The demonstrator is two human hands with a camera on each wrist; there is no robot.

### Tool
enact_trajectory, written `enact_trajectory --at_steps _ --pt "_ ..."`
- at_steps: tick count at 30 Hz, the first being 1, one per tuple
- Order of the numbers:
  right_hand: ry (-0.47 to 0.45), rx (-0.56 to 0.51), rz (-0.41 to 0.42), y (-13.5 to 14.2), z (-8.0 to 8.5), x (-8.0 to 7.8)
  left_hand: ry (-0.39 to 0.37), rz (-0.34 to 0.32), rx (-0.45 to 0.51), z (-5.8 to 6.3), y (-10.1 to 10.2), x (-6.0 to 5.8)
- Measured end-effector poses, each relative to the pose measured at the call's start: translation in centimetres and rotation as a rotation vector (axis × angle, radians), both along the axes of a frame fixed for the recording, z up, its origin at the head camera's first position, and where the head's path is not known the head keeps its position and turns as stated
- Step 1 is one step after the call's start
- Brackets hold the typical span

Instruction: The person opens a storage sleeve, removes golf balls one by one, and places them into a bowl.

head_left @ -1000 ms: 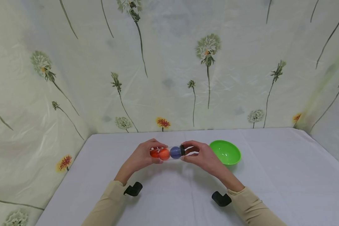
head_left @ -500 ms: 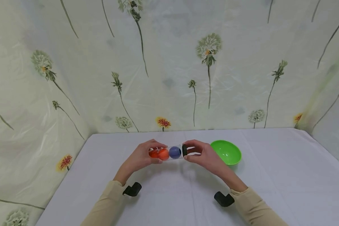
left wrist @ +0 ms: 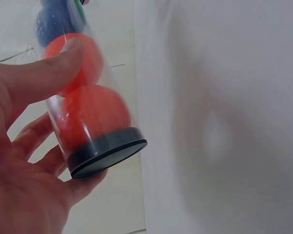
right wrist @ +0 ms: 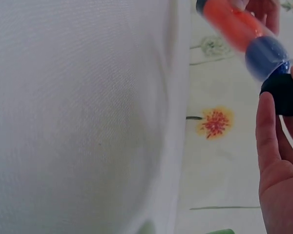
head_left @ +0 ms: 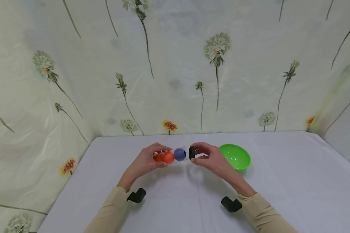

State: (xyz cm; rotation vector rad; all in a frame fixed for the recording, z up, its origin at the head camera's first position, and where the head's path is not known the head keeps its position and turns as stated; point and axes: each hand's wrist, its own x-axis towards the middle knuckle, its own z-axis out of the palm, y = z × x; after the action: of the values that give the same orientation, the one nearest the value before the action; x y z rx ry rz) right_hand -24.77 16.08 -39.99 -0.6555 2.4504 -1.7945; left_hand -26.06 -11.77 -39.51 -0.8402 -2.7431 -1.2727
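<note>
My left hand (head_left: 148, 160) grips a clear plastic tube (head_left: 186, 153) over the table, its thumb across the near side. Two orange balls (left wrist: 94, 112) and a blue ball (head_left: 179, 154) sit in a row inside, the blue one nearest the right end. A black end cap (left wrist: 107, 150) closes the tube's left end. With thumb and fingers my right hand (head_left: 212, 158) pinches a second black cap (head_left: 192, 153), just off the tube's right end, a narrow gap between them in the head view.
A bright green bowl (head_left: 235, 157) stands on the white-covered table (head_left: 175, 200), right behind the right hand. Flower-printed sheeting (head_left: 175, 64) rises along the back and sides. A black wrist device (head_left: 137, 195) hangs by each sleeve.
The right hand has drawn the black cap off the tube's right end and moved it slightly right. The left hand keeps hold of the tube, which now tips up a little at the right.
</note>
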Motion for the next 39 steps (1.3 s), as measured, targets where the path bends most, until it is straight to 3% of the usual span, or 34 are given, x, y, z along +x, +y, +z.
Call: enact_trajectory --at_steps 28,39 --pt "-0.035 0.086 0.007 0.0 -0.3 -0.7 -0.039 0.024 0.057 0.0 -0.2 0.3" --pt "-0.047 0.201 -0.069 -0.5 -0.6 -1.5 -0.062 0.041 0.071 -0.1 -0.3 0.3"
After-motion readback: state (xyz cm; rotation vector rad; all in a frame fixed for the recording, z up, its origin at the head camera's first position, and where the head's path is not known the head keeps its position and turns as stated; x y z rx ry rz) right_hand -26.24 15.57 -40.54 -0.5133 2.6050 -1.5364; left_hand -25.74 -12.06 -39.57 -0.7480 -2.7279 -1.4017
